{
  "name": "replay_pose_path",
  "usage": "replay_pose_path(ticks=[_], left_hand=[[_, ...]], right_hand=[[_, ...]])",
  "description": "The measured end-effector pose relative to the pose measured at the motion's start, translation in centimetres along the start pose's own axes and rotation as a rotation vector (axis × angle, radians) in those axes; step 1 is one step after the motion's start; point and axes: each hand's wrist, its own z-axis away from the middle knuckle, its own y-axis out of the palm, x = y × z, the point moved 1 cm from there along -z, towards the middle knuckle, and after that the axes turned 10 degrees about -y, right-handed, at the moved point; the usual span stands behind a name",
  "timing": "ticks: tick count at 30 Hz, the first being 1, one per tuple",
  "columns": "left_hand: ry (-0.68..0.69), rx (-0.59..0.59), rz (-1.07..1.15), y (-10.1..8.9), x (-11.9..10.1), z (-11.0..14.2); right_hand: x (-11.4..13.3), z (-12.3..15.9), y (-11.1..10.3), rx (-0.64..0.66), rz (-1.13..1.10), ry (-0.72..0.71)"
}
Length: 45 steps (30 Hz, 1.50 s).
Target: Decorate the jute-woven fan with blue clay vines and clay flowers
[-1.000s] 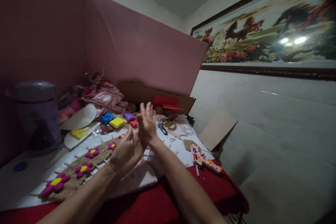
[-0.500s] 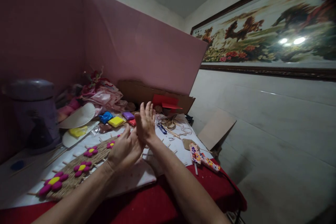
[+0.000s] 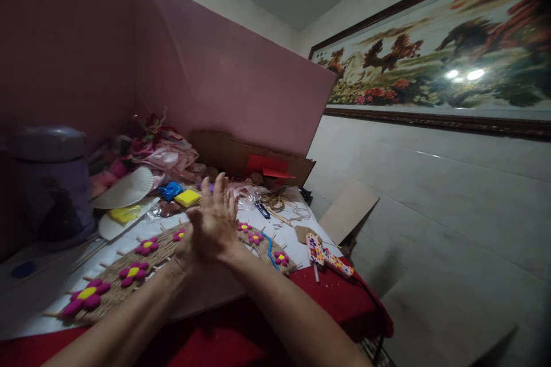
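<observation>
My right hand (image 3: 218, 221) is held upright over the table, fingers stretched out, its palm against my left hand (image 3: 188, 249). The left hand lies flat and largely covered by the right one; whether anything sits between the palms is hidden. Below and around them is a curved twine-woven piece (image 3: 166, 239) with short sticks jutting from its edges. Magenta clay flowers with yellow centres decorate it, among them a large flower (image 3: 88, 295) at the left end. A wavy blue clay strip (image 3: 270, 249) runs across its right part beside a small flower (image 3: 281, 258).
Packets of clay, a blue packet (image 3: 171, 190) and a yellow packet (image 3: 187, 198), lie behind the hands. Paper plates (image 3: 129, 188) and a purple canister (image 3: 54, 183) stand left. A utility knife (image 3: 262, 210), twine (image 3: 275, 200) and a flower-patterned glue gun (image 3: 329, 258) lie right.
My hands have moved left and slid along each other, the right now covering more of the left. The right part of the woven piece, with its blue strip, has come into view.
</observation>
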Motion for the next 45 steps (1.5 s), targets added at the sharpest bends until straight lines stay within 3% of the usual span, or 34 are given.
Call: replay_pose_path(ticks=[3,5,11,14,17,21,26,28,34,36,39,43,45], left_hand=[[-0.089,0.151,0.097,1.1,-0.4,0.4],[-0.199,0.185,0.118,1.2,-0.4,0.6],[-0.251,0.116,0.112,0.7,-0.4,1.0],[-0.262,0.097,0.11,1.1,-0.4,1.1],[-0.241,0.103,0.089,1.8,-0.3,1.0],[-0.111,0.071,0.067,1.6,-0.4,0.3],[0.061,-0.009,0.068,-1.0,-0.8,0.0],[0.17,-0.068,0.032,-1.3,-1.0,0.2],[0.01,0.045,0.013,2.4,-1.5,0.9],[-0.033,0.08,0.022,3.0,-1.6,0.9],[-0.039,0.055,0.048,2.2,-1.4,1.0],[0.126,-0.044,0.079,-0.6,-0.2,1.4],[0.181,-0.045,0.093,-1.4,0.1,1.4]], right_hand=[[-2.5,-1.4,-1.7,-0.03,0.004,0.087],[-4.1,-1.8,-1.9,-0.071,-0.035,0.166],[-6.9,-2.0,-1.0,-0.396,-0.452,0.436],[-7.4,-2.2,-0.7,-0.447,-0.564,0.55],[-7.1,-2.1,-0.7,-0.37,-0.382,0.48],[-3.9,-0.5,-0.2,-0.151,-0.045,0.182],[1.3,1.9,1.9,0.014,-0.054,0.087],[1.7,1.6,2.2,0.03,-0.097,0.108],[-2.5,-2.4,0.5,-0.034,-0.18,0.341],[-3.4,-2.7,0.0,-0.062,-0.157,0.346],[-2.4,-1.1,0.2,-0.036,-0.106,0.24],[1.5,2.5,1.2,0.04,-0.081,0.071],[2.8,3.1,1.3,0.028,-0.095,0.074]])
